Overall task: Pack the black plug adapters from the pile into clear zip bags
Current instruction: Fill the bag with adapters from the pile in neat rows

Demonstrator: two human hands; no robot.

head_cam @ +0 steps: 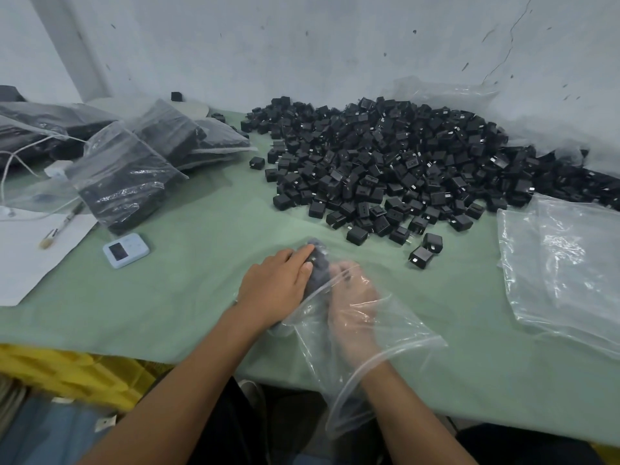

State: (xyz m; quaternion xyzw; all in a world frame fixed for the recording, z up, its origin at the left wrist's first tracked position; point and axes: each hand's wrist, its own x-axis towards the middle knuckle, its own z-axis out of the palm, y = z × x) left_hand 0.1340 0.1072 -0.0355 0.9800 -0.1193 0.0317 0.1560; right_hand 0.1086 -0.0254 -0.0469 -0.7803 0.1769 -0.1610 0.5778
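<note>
Right now the clear zip bag (362, 333) is lying on the near middle of the green table (188, 297), its open mouth toward the person, and a dark clump of black plug adapters (317, 266) is sitting at its far end, blurred so I cannot count them. The right hand (355, 307) is reaching deep inside the bag, wrist at the mouth, fingers curled toward the adapters; whether they are actually clamping one I cannot tell through the plastic. The left hand (278, 283) is pressing down from outside on the bag's left edge, fingers together and resting on the adapters, steadying rather than gripping. Just beyond, a few loose adapters are trailing from the big pile (402, 162) that is spreading across the far right of the table. A stack of empty bags (563, 263) is waiting at the right, and several filled bags (124, 179) are leaning together at the far left, near a small blue device (125, 250), a pen and a sheet of paper (30, 250). Judging by this, some packing is done, but the bulk is remaining: the pile is large and this bag looks only partly filled and not yet zipped.
</note>
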